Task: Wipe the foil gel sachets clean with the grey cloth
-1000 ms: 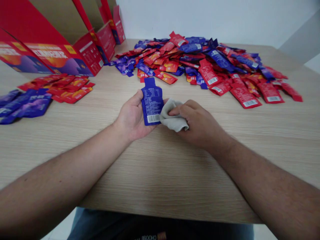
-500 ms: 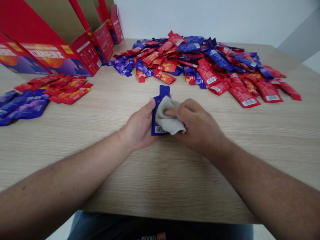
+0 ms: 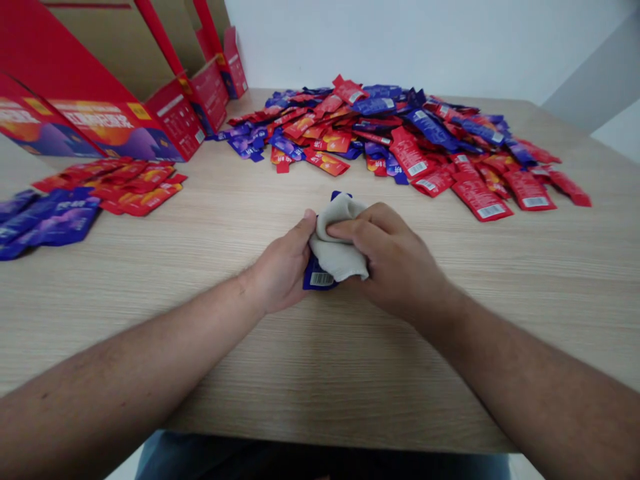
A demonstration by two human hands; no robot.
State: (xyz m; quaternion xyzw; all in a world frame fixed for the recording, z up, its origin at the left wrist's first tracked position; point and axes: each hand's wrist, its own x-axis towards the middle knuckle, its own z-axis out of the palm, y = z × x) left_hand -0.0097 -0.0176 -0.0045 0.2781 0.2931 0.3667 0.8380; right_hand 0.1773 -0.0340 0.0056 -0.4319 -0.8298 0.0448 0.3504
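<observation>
My left hand point(image 3: 283, 267) grips a blue spouted pouch point(image 3: 318, 278) from its left side, fingers curled round it. Only the pouch's barcode corner and the tip of its spout show. My right hand point(image 3: 395, 263) presses a crumpled grey cloth point(image 3: 336, 240) over the face of the pouch, fingers closed on the cloth. Both hands rest at the middle of the wooden table point(image 3: 320, 373).
A big heap of red and blue pouches point(image 3: 400, 140) covers the far side of the table. At the left lie a red stack point(image 3: 125, 183) and a blue stack point(image 3: 45, 217). Open red cartons point(image 3: 100, 100) stand at the back left.
My right hand has slid the cloth leftward over the blue pouch, from beside it to covering most of its face. Both hands have shifted slightly right and nearer to me.
</observation>
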